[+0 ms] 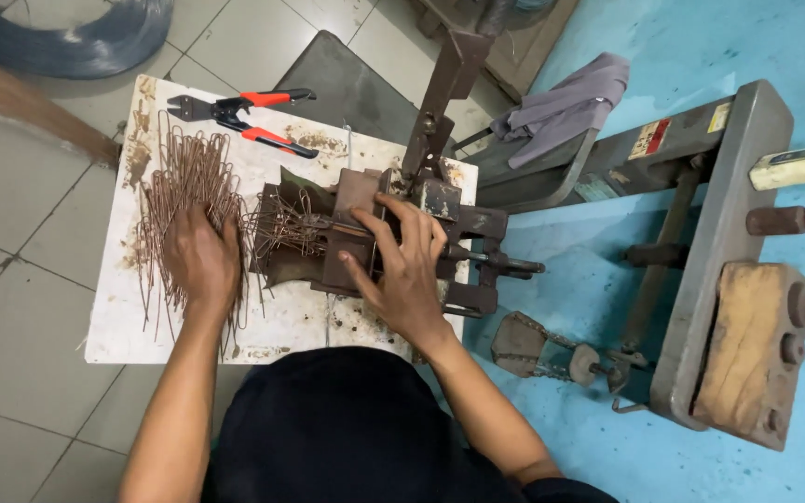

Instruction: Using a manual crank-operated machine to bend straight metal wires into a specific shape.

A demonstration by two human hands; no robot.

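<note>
Wire coil (67, 42) cut off at top edge; wire pile (184, 186) partly under left hand (202, 261).
</note>
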